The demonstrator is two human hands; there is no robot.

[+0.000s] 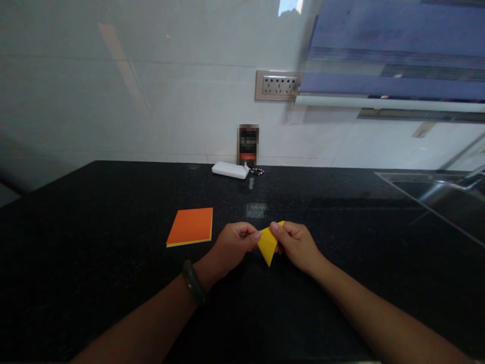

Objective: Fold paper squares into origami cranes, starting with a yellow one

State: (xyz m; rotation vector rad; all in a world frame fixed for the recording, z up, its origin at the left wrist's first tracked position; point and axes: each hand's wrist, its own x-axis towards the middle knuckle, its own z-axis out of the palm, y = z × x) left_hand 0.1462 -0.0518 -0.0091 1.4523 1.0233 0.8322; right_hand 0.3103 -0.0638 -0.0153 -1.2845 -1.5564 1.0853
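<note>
A yellow folded paper triangle (pixel 267 243) is held just above the black countertop (pixel 113 283), its point hanging down. My left hand (pixel 235 242) pinches its left corner with fingers curled. My right hand (pixel 295 243) pinches the upper right edge, thumb on top. Both hands are closed on the paper. A dark bangle (pixel 193 283) sits on my left wrist.
A stack of orange paper squares (pixel 190 226) lies left of my hands. At the back by the wall are a white case (pixel 230 170), a small dark box (pixel 248 145) and a beaded item (pixel 257 172). A sink rim (pixel 428 194) is at right, a wall socket (pixel 276 85) above.
</note>
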